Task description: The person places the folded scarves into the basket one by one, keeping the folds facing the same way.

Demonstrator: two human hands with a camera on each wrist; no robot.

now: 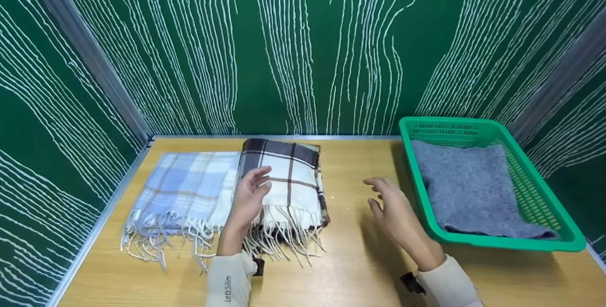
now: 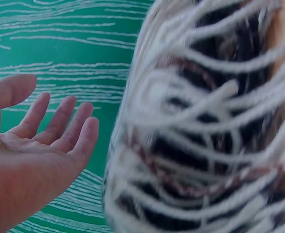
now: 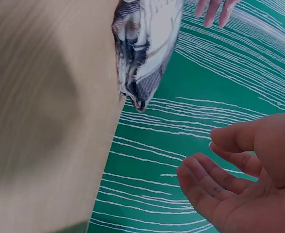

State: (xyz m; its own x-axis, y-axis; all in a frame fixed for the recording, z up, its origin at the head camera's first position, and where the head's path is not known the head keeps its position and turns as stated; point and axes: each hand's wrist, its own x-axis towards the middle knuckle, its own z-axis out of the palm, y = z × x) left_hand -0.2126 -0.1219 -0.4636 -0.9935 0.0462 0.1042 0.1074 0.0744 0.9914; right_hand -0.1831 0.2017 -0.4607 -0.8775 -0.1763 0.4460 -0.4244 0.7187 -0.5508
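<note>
Left hand (image 1: 249, 196) lies with loose, open fingers on the brown checked scarf (image 1: 289, 179). A blue checked scarf (image 1: 184, 188) sits just outside it. Right hand (image 1: 395, 212) hovers open over the table (image 1: 350, 259), holding nothing, beside the green basket (image 1: 535, 193).

"Let'Slim" printed lengthwise on the left sleeve (image 1: 229, 282)

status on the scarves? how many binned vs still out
Done: one grey folded cloth lies in the green basket. In hand: the left hand hovers over the brown plaid scarf; the right hand holds nothing. Left: that scarf and the blue plaid scarf on the table.
</note>
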